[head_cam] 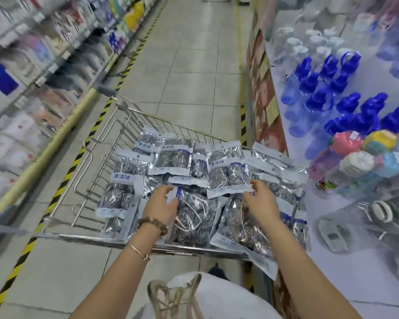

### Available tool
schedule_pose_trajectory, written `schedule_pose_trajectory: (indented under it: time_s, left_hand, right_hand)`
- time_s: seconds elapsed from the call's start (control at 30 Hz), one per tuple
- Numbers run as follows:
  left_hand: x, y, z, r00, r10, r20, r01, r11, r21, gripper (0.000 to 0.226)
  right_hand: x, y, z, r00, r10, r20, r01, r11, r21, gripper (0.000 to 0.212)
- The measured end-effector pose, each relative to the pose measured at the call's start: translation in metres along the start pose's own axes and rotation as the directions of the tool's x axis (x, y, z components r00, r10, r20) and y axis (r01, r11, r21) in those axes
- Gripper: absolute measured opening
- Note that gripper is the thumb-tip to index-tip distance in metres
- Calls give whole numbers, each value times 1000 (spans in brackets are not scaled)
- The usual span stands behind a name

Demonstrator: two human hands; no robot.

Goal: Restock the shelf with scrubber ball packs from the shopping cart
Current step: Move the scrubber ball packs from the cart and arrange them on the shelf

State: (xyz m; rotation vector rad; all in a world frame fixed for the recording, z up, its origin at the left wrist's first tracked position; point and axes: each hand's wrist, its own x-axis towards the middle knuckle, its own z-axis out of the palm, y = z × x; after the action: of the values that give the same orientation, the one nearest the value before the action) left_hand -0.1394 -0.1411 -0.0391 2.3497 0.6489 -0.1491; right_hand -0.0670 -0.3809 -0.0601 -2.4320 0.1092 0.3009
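A wire shopping cart [115,125] stands in the aisle in front of me, filled with several clear packs of silver scrubber balls [175,155]. My left hand [160,204] reaches over the cart, its fingers pinching the white top edge of a pack [194,210] in the middle of the pile. My right hand [262,200] is over the right side, thumb and fingers closed on the lower edge of another pack [227,173]. One pack [263,261] hangs over the cart's near right corner.
Blurred shelves of packaged goods [28,72] run along the left, edged by yellow-black floor tape [62,180]. On the right a white display [366,272] holds blue-capped bottles [327,88], coloured-lid bottles [355,157] and clear containers [364,217]. Tiled aisle floor [194,65] stretches ahead.
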Motion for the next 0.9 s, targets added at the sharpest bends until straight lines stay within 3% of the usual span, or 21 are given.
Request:
schedule_pose_trajectory:
  time_s: [0.1,0.27,0.57,0.8,0.9]
  left_hand:
    - [28,9,5,999,-34,-31,35,999,25,40]
    - [61,11,12,996,-94,-7,94,992,78,39]
    - [136,13,0,985,-164,-52,171,972,161,40]
    - [184,8,-3,909,-416,33,409,903,132,73]
    - [198,0,2,877,-476,68,471,879,79,75]
  right_hand:
    - [34,2,-7,1000,19,25,-14,982,-187,45]
    - [66,5,-2,993,82,79,-59,963,-264,53]
    - [93,-12,17,988,112,110,-89,977,-192,56]
    - [104,-30,34,974,206,96,-183,960,-210,77]
    - [105,-37,39,950,281,132,-262,954,-146,86]
